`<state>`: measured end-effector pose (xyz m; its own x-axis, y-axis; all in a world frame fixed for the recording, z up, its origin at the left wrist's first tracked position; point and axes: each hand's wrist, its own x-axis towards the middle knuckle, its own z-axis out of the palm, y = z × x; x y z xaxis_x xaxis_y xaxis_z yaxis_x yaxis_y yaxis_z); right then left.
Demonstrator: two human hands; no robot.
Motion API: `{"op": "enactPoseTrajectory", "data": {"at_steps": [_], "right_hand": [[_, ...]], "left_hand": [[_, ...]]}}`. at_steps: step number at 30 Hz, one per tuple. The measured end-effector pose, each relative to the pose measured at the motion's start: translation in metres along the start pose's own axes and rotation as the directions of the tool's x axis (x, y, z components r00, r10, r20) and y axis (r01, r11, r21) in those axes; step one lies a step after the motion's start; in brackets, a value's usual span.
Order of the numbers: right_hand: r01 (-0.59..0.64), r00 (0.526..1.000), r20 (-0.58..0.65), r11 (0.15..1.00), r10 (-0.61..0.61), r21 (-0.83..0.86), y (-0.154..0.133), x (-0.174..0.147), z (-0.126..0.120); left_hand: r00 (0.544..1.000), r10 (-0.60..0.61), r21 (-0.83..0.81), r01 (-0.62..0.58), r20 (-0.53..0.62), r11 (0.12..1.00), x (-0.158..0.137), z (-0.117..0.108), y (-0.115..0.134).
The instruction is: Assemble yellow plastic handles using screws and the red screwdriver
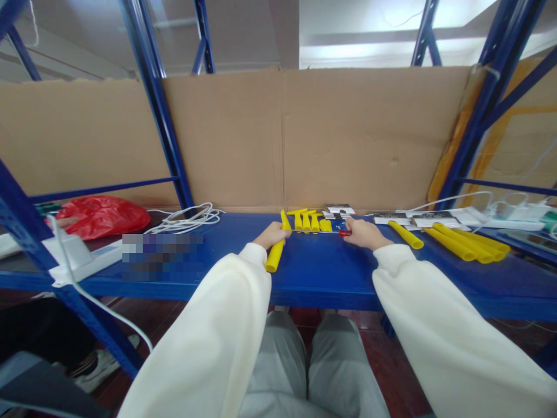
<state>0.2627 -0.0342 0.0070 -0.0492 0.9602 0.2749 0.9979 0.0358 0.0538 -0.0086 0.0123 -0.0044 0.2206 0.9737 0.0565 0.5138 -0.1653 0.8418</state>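
My left hand (274, 235) is closed around a yellow tube (274, 258), which slants away from the front edge of the blue shelf board. My right hand (365, 234) is closed on a red-handled tool (345, 233). A thin straight shaft runs from its handle toward the tube in my left hand; whether its tip touches the tube I cannot tell. Just behind the shaft lie several yellow pieces (306, 220), flat or folded in look. Black-and-white cards (340, 209) lie behind my right hand.
More yellow tubes (467, 244) lie at the right, with a single tube (405, 234) beside them. Coiled white cable (191, 217), a power strip (87, 264) and a red plastic bag (104, 216) are at the left. Cardboard (348, 139) and blue posts (163, 110) stand behind.
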Motion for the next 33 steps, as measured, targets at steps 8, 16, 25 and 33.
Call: {"op": "enactPoseTrajectory", "data": {"at_steps": [8,16,25,33], "right_hand": [[0.039,0.999,0.000,0.999,-0.039,0.032,0.003,0.001,0.001],[0.219,0.975,-0.014,0.934,-0.224,0.281,0.001,0.008,0.012],[0.383,0.920,-0.140,0.766,-0.365,0.517,-0.018,0.015,0.033],[0.472,0.866,-0.315,0.844,-0.389,0.254,-0.041,0.013,0.022]], "left_hand": [[1.000,-0.001,-0.011,0.001,-0.022,1.000,-0.002,0.001,0.001],[0.993,0.067,-0.015,-0.068,-0.094,0.998,0.000,0.001,0.002],[0.988,0.140,-0.130,-0.147,-0.064,0.981,-0.006,0.008,0.015],[0.963,0.256,-0.127,-0.244,0.086,0.961,-0.008,0.021,0.023]]}}
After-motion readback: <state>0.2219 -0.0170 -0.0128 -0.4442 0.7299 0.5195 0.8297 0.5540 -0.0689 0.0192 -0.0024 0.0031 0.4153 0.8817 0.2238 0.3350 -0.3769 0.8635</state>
